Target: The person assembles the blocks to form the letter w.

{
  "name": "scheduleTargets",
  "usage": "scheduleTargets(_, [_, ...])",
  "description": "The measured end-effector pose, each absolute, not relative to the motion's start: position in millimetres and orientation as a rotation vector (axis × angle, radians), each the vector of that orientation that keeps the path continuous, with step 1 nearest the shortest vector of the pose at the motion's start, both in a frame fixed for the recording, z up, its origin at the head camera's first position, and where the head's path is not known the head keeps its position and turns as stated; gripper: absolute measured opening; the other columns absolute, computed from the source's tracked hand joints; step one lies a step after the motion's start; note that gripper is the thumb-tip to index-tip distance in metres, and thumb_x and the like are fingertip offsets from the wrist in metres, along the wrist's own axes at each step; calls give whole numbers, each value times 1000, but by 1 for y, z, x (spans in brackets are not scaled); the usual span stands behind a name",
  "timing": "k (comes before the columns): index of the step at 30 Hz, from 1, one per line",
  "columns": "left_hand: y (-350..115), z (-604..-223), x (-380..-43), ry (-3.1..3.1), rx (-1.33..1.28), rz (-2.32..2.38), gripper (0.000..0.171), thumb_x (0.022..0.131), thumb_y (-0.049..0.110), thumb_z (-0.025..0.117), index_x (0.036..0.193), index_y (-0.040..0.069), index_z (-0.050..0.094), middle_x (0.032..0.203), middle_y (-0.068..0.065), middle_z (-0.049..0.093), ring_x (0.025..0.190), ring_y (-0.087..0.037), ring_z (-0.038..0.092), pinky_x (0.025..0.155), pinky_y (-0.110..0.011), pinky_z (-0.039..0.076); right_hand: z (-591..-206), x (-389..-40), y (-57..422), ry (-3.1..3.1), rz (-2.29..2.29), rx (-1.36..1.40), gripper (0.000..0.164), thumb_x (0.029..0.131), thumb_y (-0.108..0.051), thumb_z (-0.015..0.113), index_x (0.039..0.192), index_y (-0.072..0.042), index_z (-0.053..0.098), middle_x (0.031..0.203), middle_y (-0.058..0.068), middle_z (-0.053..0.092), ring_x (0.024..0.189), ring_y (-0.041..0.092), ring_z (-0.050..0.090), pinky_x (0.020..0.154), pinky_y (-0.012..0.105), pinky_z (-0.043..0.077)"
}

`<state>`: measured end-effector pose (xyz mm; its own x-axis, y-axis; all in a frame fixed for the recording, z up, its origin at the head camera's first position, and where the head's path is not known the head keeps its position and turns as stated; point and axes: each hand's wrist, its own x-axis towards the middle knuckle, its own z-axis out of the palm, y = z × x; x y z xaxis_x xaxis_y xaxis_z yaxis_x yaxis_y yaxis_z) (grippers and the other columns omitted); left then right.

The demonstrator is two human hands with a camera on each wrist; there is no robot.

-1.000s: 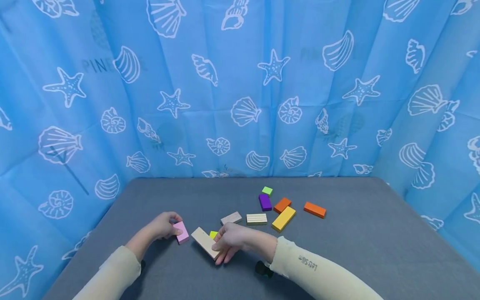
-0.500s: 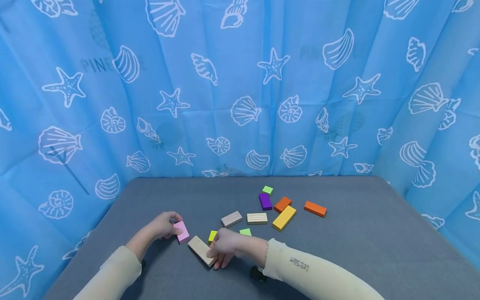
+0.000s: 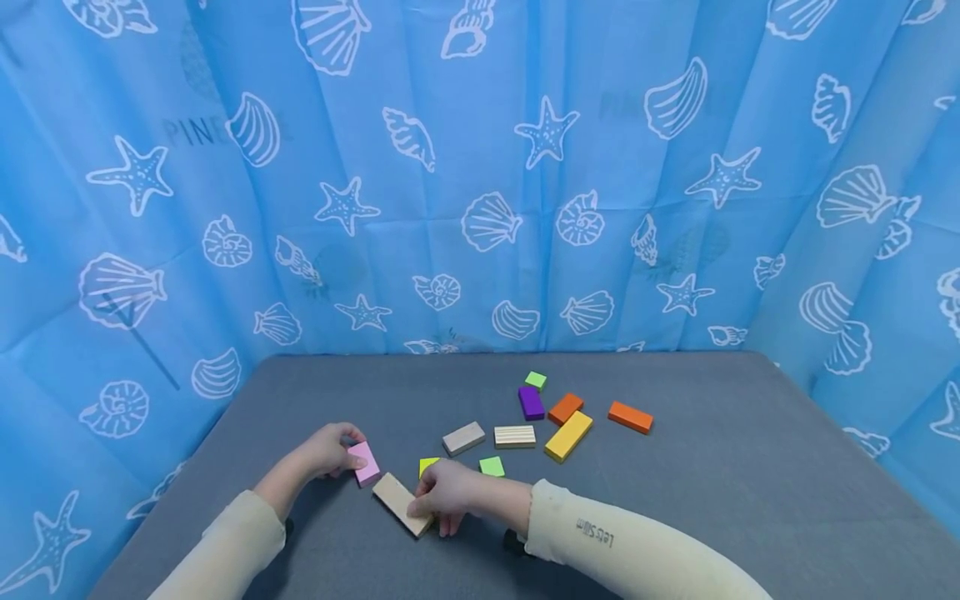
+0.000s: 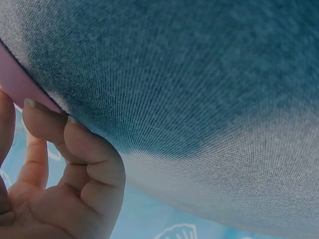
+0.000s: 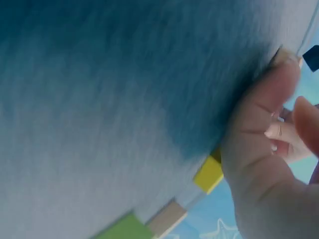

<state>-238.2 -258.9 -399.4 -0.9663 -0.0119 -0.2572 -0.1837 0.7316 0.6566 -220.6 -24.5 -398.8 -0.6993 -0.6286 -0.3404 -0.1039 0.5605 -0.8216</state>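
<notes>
On the left of the grey table, my left hand (image 3: 327,450) pinches a pink block (image 3: 366,463) between thumb and fingers. The left wrist view shows curled fingers of this hand (image 4: 75,174) against the pink block's edge (image 4: 20,84). My right hand (image 3: 448,493) grips one end of a plain wooden block (image 3: 397,500), whose far end lies close to the pink block. Just behind the right hand is a yellow block (image 3: 428,464), partly covered by it. A light green block (image 3: 492,467) lies beside the right wrist.
Farther back lie a greyish wooden block (image 3: 463,437), a striped block (image 3: 514,437), an amber block (image 3: 568,437) and a purple block (image 3: 531,402). Two orange blocks (image 3: 631,417) and a small green one (image 3: 536,380) are there too. A blue curtain (image 3: 480,250) surrounds the table (image 3: 712,483).
My right hand has brought the wooden block slightly left and nearer to me, down beside the pink block. The light green block has come into view. My left hand has barely moved.
</notes>
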Motion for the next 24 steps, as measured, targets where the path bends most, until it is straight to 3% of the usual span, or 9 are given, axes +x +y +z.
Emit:
scheduleTargets(1, [-258, -400, -239, 2698, -161, 1056, 34, 86, 3, 72, 117, -4, 58, 98, -15, 56, 65, -22, 51, 58, -32, 41, -398, -223, -22, 2157, -1065, -621, 10, 90, -11, 69, 94, -3, 65, 64, 6, 58, 46, 12, 53, 41, 23, 44])
scheduleTargets(3, [-257, -399, -239, 2697, -171, 1049, 34, 86, 4, 72, 117, -4, 58, 99, -15, 56, 67, -23, 52, 59, -32, 42, -397, -230, -17, 2117, -1010, -716, 28, 89, -10, 70, 115, -2, 63, 66, 7, 59, 49, 14, 55, 44, 24, 44])
scheduleTargets(7, [-255, -400, -239, 2705, -192, 1036, 34, 86, 4, 73, 116, -3, 59, 100, -16, 56, 70, -24, 53, 60, -33, 42, -397, -243, -7, 1995, -943, -889, 61, 88, -4, 71, 143, -5, 46, 67, 5, 59, 54, 14, 56, 49, 23, 44])
scheduleTargets(15, [-257, -400, -238, 2733, -188, 1009, 33, 85, 3, 73, 115, -3, 59, 97, -15, 57, 67, -23, 53, 58, -32, 42, -400, -255, -2, 1840, -949, -951, 61, 91, 4, 63, 146, -13, 45, 68, 4, 56, 55, 12, 56, 54, 22, 47])
scheduleTargets(24, [-260, -401, -242, 2695, -187, 1010, 35, 84, 6, 74, 115, -2, 59, 101, -18, 57, 69, -25, 55, 59, -34, 43, -400, -253, -5, 1897, -910, -967, 54, 91, 1, 64, 142, -12, 51, 66, 4, 53, 53, 13, 54, 51, 21, 45])
